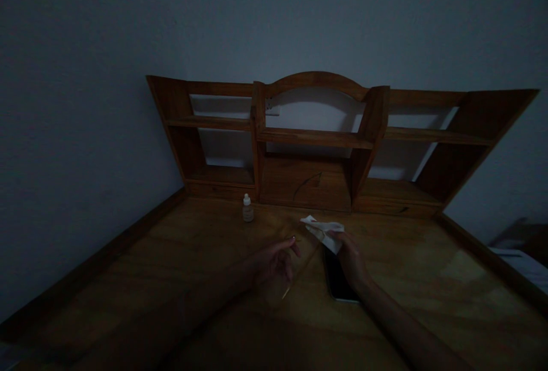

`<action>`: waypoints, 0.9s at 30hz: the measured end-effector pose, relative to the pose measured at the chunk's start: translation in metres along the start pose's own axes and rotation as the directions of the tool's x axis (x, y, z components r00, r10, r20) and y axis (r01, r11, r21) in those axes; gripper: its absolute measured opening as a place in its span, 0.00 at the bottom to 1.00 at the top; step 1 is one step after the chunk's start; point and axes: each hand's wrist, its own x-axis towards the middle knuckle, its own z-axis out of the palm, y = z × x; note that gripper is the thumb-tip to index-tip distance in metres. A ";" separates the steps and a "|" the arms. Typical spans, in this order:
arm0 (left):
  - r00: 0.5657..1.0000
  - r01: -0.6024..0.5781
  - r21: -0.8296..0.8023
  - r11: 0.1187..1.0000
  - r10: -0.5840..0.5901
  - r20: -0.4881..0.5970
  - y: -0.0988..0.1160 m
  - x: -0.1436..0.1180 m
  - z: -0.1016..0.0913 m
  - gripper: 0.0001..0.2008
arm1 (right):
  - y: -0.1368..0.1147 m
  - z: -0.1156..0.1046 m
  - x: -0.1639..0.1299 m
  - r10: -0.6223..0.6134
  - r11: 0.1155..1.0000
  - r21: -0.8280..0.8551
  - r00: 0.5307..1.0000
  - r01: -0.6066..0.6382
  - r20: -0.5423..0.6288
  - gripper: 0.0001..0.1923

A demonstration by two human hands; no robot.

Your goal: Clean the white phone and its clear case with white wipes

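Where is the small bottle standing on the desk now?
In the head view, the small bottle stands upright at the back of the desk, just before the wooden shelf unit, left of centre and beyond the left hand.

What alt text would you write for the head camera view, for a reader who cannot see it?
In dim light, a person's right hand holds a crumpled white cloth above a dark phone lying on a wooden desk. The left hand hovers beside it, seemingly with a thin stick. A small dropper bottle stands before a bare wooden shelf unit.
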 end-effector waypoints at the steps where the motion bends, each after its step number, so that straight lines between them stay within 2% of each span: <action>1: 1.000 -0.004 -0.015 1.000 0.004 -0.012 0.001 -0.001 0.000 0.20 | 0.002 -0.002 0.000 -0.004 1.000 -0.020 0.999 0.003 -0.036 0.13; 9: 0.999 -0.018 -0.063 0.998 0.015 -0.047 0.003 0.001 0.004 0.18 | -0.009 -0.009 -0.006 -0.025 0.988 -0.153 0.980 -0.005 -0.197 0.11; 19: 1.000 0.004 -0.052 0.999 -0.004 -0.003 -0.006 0.008 -0.005 0.19 | -0.010 -0.005 -0.003 -0.052 0.978 -0.206 0.979 0.011 -0.198 0.10; 27: 0.999 -0.032 -0.001 0.999 0.032 -0.019 -0.009 0.010 -0.001 0.19 | -0.014 -0.011 -0.003 -0.077 0.975 -0.222 0.972 0.026 -0.222 0.10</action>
